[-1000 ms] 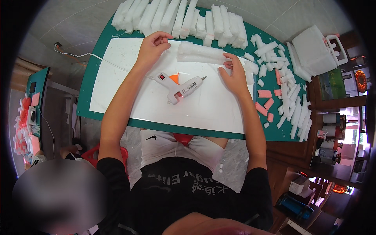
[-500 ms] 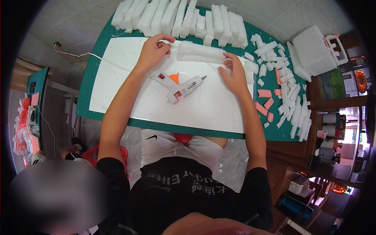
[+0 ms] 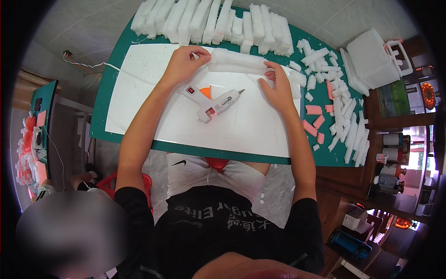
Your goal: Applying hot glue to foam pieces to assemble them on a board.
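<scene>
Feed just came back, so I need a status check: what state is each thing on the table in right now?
Left hand: gripping the foam block's left end.
Right hand: pressing the block's right end.
Foam block: lying flat, held at both ends.
Glue gun: lying on its side, untouched.
White board: flat on the green mat.
Foam strips: lined up in a row.
Pink pieces: scattered loose.

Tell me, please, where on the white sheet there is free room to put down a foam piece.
The white sheet is bare on its left part, left of the left hand, and along its near edge below the glue gun. The green mat is crowded at the far edge with white foam strips and at the right with pink pieces.
</scene>
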A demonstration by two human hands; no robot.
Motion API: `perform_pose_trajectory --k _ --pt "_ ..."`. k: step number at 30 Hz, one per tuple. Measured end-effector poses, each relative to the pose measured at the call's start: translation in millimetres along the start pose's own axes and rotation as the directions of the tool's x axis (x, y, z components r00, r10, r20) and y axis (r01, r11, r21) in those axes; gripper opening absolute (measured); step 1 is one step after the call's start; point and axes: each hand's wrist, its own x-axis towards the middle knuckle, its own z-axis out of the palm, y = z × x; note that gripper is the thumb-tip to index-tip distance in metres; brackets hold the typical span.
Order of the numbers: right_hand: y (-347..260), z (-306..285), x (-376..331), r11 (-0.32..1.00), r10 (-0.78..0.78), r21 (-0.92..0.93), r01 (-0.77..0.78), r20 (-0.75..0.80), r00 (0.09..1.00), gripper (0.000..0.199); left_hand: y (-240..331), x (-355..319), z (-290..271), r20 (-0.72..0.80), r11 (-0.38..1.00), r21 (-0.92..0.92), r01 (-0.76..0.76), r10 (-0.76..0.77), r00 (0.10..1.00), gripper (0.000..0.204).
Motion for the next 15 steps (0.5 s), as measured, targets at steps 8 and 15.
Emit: perform_pose_trajectory --k 8,15 --pt "0 -2 -1 0.999 0.030 -0.013 -0.030 0.010 0.999 0.052 3 -4 10 -0.061 0.991 0.012 -0.134 0.135 0.989 0.015" --pt "-1 -2 0 0.999 0.029 -0.027 -0.028 0.017 0.999 0.052 2 -6 12 -0.055 0.977 0.079 -0.198 0.202 0.978 0.012"
